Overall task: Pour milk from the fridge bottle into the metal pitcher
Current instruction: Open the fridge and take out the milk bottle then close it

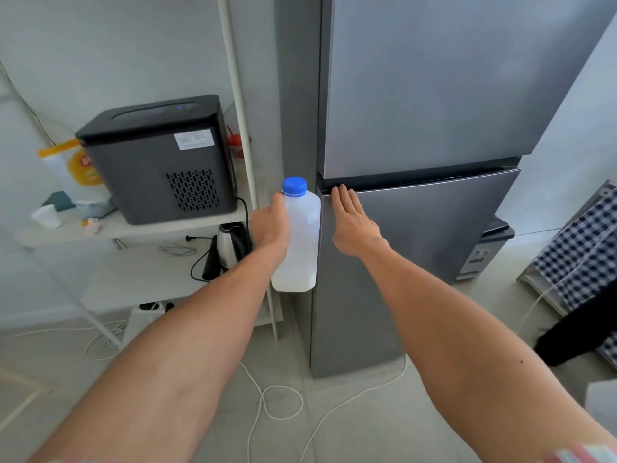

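The left hand (272,228) is clamped around the milk bottle (298,242), upright, blue cap (294,186) topmost. The right hand (354,222) lies flat, fingers apart, seemingly touching the fridge door (434,228).

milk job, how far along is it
Done: the bottle, blue cap still on, is out of the fridge in the left hand. In hand: the right hand lies flat on the lower door, which looks shut. Left: uncapping and pouring; no pitcher is in view.

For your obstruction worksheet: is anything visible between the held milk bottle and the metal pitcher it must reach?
Cannot be judged: no metal pitcher is in view. The left hand holds the capped milk bottle; the right hand lies flat on the fridge door.
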`<state>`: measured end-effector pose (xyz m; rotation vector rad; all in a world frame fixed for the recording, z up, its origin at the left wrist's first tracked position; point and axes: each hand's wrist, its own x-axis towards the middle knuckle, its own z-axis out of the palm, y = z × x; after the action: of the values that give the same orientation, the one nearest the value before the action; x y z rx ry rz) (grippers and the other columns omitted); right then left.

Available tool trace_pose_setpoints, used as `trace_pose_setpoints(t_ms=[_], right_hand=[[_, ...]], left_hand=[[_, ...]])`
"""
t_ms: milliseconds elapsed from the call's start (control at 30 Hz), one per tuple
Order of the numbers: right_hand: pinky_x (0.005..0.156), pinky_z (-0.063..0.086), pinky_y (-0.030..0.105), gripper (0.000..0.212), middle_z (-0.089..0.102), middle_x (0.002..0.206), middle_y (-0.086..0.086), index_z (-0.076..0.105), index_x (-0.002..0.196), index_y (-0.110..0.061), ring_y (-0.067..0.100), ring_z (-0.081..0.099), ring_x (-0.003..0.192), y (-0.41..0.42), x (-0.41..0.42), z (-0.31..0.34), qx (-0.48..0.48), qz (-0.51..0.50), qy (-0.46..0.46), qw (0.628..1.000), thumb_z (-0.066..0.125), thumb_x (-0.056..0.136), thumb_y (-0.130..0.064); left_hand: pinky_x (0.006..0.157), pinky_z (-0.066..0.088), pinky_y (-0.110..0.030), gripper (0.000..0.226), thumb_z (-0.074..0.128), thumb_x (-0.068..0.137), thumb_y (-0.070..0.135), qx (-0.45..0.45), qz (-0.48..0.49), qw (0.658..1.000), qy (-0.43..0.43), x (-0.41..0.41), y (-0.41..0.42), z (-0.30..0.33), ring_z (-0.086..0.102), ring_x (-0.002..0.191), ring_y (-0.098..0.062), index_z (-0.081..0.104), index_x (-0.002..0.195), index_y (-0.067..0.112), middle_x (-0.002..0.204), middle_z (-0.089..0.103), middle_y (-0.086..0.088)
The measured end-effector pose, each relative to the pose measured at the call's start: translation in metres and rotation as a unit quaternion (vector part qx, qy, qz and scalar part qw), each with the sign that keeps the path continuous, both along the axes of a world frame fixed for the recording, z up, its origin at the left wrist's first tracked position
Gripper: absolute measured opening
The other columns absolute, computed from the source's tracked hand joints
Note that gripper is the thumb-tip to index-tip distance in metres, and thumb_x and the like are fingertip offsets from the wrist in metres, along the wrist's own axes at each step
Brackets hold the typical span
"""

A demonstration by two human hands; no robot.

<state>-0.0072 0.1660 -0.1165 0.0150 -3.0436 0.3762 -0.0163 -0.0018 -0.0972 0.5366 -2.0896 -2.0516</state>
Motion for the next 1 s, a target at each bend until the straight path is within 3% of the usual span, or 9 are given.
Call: trace_pose_setpoints(t_ms=[67,133,200,267,333,400,533,600,1000], right_hand=[[0.109,0.042,0.047,0.094,-0.016,0.172,-0.01,-0.007,0.166,-0.019,0.012,-0.011,0.158,0.002,0.001,-0.002,-0.006,0.007,0.011,1.0,0.037,0.087,0.007],[0.098,0.047,0.043,0.084,0.003,0.173,-0.004,0.01,0.165,-0.014,0.02,0.01,0.158,0.0,0.006,-0.007,-0.025,-0.002,0.068,0.997,0.039,0.089,0.007],[0.081,0.046,0.042,0.051,0.042,0.151,0.007,0.043,0.146,-0.008,0.034,0.047,0.13,-0.006,0.014,-0.017,-0.053,-0.018,0.136,0.989,0.04,0.095,0.001],[0.073,0.045,0.041,0.023,0.056,0.115,0.006,0.054,0.115,-0.009,0.035,0.056,0.097,-0.015,0.025,-0.029,-0.137,-0.056,0.128,0.981,0.035,0.104,-0.016],[0.075,0.047,0.042,0.032,0.061,0.102,0.004,0.055,0.104,-0.012,0.034,0.057,0.092,-0.025,0.035,-0.038,-0.278,-0.107,0.043,0.954,0.03,0.105,-0.033],[0.087,0.051,0.044,0.048,0.064,0.109,0.005,0.059,0.114,-0.012,0.031,0.06,0.1,-0.036,0.043,-0.04,-0.397,-0.144,-0.046,0.905,0.027,0.103,-0.046],[0.089,0.06,0.05,0.063,0.073,0.113,0.004,0.064,0.122,-0.023,0.028,0.072,0.102,-0.05,0.054,-0.046,-0.621,-0.193,-0.159,0.743,0.023,0.1,-0.065],[0.087,0.061,0.051,0.068,0.076,0.113,0.005,0.066,0.125,-0.025,0.029,0.074,0.101,-0.048,0.059,-0.049,-0.663,-0.211,-0.168,0.699,0.027,0.097,-0.073],[0.083,0.063,0.051,0.073,0.076,0.107,0.008,0.069,0.119,-0.021,0.031,0.076,0.094,-0.015,0.143,-0.049,-0.681,-0.37,-0.028,0.632,0.039,0.09,-0.081]], left_hand=[[0.058,0.03,-0.036,0.041,0.054,0.068,0.052,0.0,-0.004,1.0,0.004,0.001,0.0,0.001,0.034,0.06,-0.022,0.031,0.057,0.019,0.062,0.039,-0.004],[0.059,0.03,-0.036,0.042,0.053,0.07,0.051,-0.002,-0.006,1.0,0.01,0.003,0.0,0.002,0.032,0.058,-0.022,0.03,0.057,0.019,0.061,0.039,-0.004],[0.058,0.03,-0.034,0.043,0.053,0.072,0.05,-0.002,-0.009,1.0,0.013,0.005,-0.001,0.005,0.033,0.055,-0.022,0.03,0.055,0.019,0.058,0.039,-0.001],[0.057,0.03,-0.032,0.043,0.054,0.072,0.051,0.005,-0.014,1.0,0.012,0.007,-0.001,0.009,0.034,0.053,-0.023,0.032,0.054,0.018,0.055,0.04,0.001],[0.055,0.029,-0.03,0.042,0.055,0.074,0.049,0.02,-0.021,0.999,0.015,0.009,0.0,0.011,0.034,0.054,-0.023,0.033,0.057,0.018,0.057,0.04,0.001],[0.054,0.029,-0.03,0.041,0.057,0.076,0.048,0.03,-0.031,0.999,0.024,0.011,0.002,0.012,0.034,0.054,-0.021,0.033,0.06,0.018,0.06,0.04,-0.001],[0.055,0.029,-0.029,0.041,0.058,0.078,0.048,0.038,-0.058,0.997,0.032,0.017,0.003,0.015,0.033,0.054,-0.02,0.035,0.059,0.019,0.059,0.04,0.0],[0.057,0.029,-0.031,0.041,0.057,0.078,0.05,0.029,-0.075,0.996,0.035,0.021,0.005,0.015,0.033,0.058,-0.02,0.04,0.065,0.014,0.064,0.04,-0.005],[0.056,0.029,-0.034,0.043,0.056,0.078,0.052,0.038,-0.256,0.964,0.053,0.065,0.061,0.016,0.035,0.063,-0.021,0.04,0.068,0.013,0.067,0.04,-0.009]])
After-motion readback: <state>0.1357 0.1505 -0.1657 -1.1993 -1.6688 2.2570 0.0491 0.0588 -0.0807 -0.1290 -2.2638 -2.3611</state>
